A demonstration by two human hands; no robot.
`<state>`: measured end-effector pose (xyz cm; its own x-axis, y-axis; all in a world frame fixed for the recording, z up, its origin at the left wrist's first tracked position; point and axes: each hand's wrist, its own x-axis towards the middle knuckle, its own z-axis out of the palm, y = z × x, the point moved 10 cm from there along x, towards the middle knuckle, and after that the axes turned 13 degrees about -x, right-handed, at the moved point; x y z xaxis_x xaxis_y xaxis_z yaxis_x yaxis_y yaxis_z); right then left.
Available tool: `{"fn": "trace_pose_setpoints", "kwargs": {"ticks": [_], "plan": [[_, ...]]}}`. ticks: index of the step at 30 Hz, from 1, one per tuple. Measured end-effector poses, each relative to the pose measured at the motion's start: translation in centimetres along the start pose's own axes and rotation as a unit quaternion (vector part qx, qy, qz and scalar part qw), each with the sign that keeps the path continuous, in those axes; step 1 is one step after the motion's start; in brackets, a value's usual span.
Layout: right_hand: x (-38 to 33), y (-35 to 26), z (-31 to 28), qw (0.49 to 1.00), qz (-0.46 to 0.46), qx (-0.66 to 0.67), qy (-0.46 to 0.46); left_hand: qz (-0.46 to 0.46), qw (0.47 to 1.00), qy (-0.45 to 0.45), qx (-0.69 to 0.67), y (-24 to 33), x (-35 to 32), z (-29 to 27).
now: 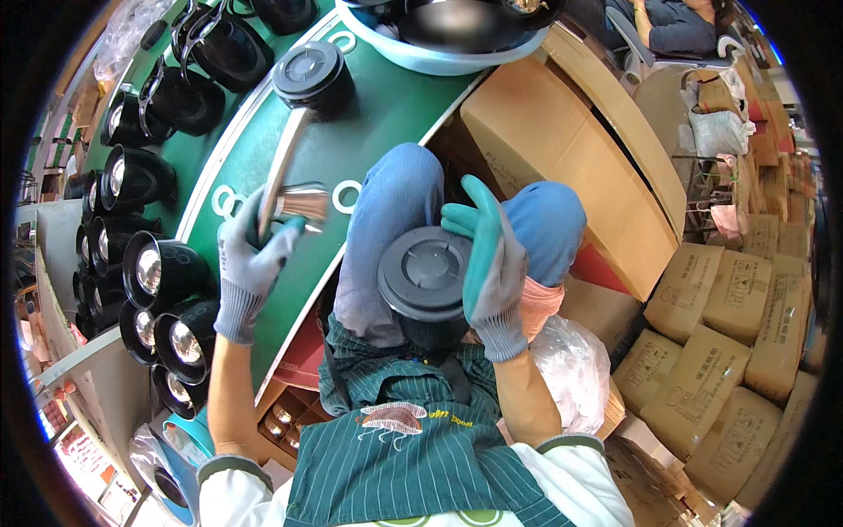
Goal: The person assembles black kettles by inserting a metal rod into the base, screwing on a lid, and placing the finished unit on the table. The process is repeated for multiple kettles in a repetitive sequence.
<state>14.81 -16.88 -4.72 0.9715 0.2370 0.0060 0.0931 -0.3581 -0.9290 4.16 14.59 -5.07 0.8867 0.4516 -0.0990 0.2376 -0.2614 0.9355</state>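
Note:
My left hand (pixel 250 259), in a grey glove, is closed around a flat paintbrush (pixel 285 176) with a pale handle, its bristles lying over the green table (pixel 386 114). My right hand (pixel 492 263), in a grey and teal glove, grips the side of a round black lidded pot (pixel 423 279) that rests in my lap between my knees in blue jeans. A second black pot (pixel 313 77) stands on the table just beyond the brush handle.
Several black pots with shiny insides (pixel 158 272) line the table's left edge. A pale blue basin (pixel 439 48) with dark pans sits at the far end. Cardboard boxes (pixel 738 334) are stacked at the right, and another person (pixel 676 22) sits at the top right.

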Motion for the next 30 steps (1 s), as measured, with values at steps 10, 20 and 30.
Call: {"fn": "trace_pose_setpoints", "kwargs": {"ticks": [10, 20, 30], "plan": [[-4.2, 1.8, -1.4, 0.954, 0.157, 0.236, 0.098, 0.154, 0.872, -0.435, 0.162, 11.4, -4.3, 14.9], [1.2, 2.8, 5.5, 0.711, 0.1, 0.62, -0.314, 0.065, 0.886, -0.269, 0.373, 13.7, -8.9, 15.5], [-0.4, 2.2, 2.0, 0.745, -0.057, 0.577, -0.331, 0.19, 0.942, -0.267, 0.073, 14.6, -7.8, 14.1]]}}
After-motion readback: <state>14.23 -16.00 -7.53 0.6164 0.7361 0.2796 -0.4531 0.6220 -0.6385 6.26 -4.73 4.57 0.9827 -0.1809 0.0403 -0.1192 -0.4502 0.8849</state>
